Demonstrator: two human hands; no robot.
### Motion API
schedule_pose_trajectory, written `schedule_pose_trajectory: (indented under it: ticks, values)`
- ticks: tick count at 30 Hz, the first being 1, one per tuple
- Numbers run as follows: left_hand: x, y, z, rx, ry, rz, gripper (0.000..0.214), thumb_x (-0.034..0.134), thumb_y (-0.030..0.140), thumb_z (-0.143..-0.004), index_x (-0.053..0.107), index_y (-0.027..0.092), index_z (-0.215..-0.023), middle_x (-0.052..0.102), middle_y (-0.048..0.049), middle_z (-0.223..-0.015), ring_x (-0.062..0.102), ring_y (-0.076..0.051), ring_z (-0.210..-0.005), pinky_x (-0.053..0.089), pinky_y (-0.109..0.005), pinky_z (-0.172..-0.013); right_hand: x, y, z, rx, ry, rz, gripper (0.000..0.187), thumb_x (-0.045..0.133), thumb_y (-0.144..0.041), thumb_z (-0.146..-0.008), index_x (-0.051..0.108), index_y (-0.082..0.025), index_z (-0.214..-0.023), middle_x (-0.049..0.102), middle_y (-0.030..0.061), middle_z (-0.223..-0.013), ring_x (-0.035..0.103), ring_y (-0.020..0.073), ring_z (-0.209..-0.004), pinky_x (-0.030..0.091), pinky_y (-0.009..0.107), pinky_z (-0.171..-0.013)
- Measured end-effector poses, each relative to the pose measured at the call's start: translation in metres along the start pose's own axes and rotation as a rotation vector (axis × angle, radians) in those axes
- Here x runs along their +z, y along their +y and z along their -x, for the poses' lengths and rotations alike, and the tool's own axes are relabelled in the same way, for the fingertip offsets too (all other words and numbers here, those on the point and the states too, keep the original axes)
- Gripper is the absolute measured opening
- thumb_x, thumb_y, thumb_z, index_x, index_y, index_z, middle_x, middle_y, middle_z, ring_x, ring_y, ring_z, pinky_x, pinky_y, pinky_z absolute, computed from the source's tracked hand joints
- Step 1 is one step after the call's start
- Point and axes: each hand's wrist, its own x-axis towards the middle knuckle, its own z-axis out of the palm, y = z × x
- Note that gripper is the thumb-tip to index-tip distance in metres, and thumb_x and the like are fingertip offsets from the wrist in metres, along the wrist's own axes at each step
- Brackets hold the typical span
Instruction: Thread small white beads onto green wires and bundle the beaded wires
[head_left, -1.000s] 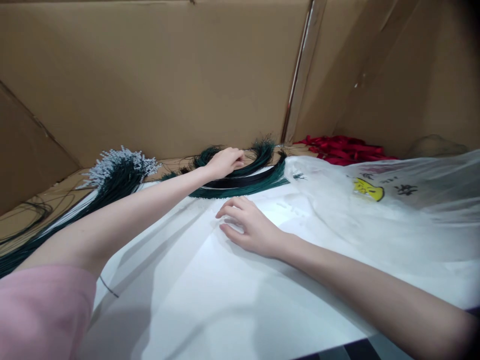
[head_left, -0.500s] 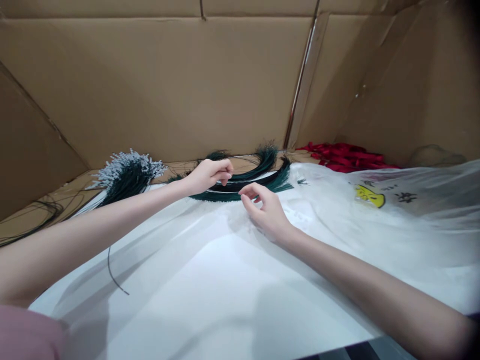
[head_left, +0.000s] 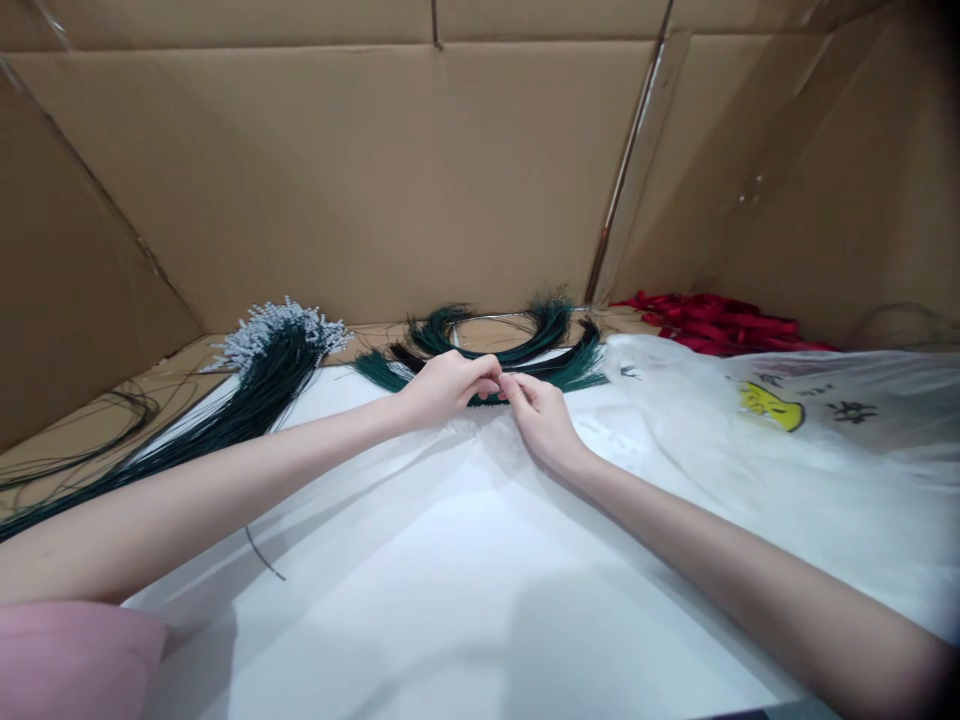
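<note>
My left hand (head_left: 452,388) and my right hand (head_left: 546,418) meet fingertip to fingertip over the middle of the white sheet (head_left: 420,590). Both are closed in a pinch, and whatever lies between the fingers is too small or hidden to make out. Just behind them lie curved bundles of dark green wires (head_left: 551,325), partly covered by my hands. Beyond my left forearm rests a long bundle of dark green stems (head_left: 274,375) with pale beaded tips (head_left: 262,330).
Cardboard walls (head_left: 337,180) enclose the back and sides. Red ribbon (head_left: 724,322) is heaped at the back right. A clear plastic bag (head_left: 697,450) with a yellow print spreads over the right side. Loose dark wires (head_left: 112,425) lie at far left, and a single wire (head_left: 264,556) lies nearer.
My hands were apart, and now their fingertips are together. The left hand came right and slightly down; the right hand's fingers closed. The whole view has shifted a little.
</note>
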Motion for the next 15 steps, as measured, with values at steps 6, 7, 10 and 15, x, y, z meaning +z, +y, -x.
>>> schedule_pose_trajectory:
  ticks: [6,7,10,15]
  values:
    - [-0.016,-0.005,0.005,-0.016,0.121,-0.113,0.025,0.041,0.026,-0.101,0.064,0.018,-0.097,0.075,-0.0046,-0.092,0.065,-0.018,-0.081,0.043,-0.03,-0.081,-0.008,0.002,0.002,-0.045,0.04,-0.002,0.035,0.045,-0.037,-0.101,0.073,-0.018,-0.101,0.077,0.0082,-0.094,0.072,0.0231,-0.088,0.053,0.033,-0.078]
    - [-0.02,-0.006,0.006,-0.027,0.144,-0.127,0.027,0.04,0.026,-0.102,0.064,0.017,-0.097,0.074,-0.0052,-0.091,0.065,-0.018,-0.081,0.043,-0.03,-0.08,-0.009,0.001,0.003,-0.063,0.052,0.002,0.035,0.043,-0.038,-0.102,0.072,-0.018,-0.103,0.076,0.0087,-0.095,0.071,0.0227,-0.088,0.053,0.033,-0.076]
    - [-0.026,-0.008,0.013,-0.037,0.161,-0.167,0.029,0.038,0.026,-0.102,0.064,0.017,-0.093,0.073,-0.0048,-0.087,0.064,-0.016,-0.079,0.043,-0.026,-0.072,-0.015,-0.003,0.003,-0.143,0.088,0.039,0.036,0.042,-0.039,-0.103,0.071,-0.018,-0.099,0.074,0.0088,-0.093,0.069,0.0218,-0.086,0.052,0.034,-0.077]
    - [-0.024,-0.002,0.021,-0.001,0.118,-0.258,0.036,0.036,0.034,-0.103,0.065,0.018,-0.088,0.066,-0.0051,-0.08,0.059,-0.018,-0.075,0.039,-0.027,-0.066,-0.021,-0.013,0.006,-0.306,0.037,0.15,0.034,0.047,-0.035,-0.101,0.067,-0.019,-0.079,0.064,0.0057,-0.073,0.06,0.0201,-0.073,0.046,0.034,-0.073]
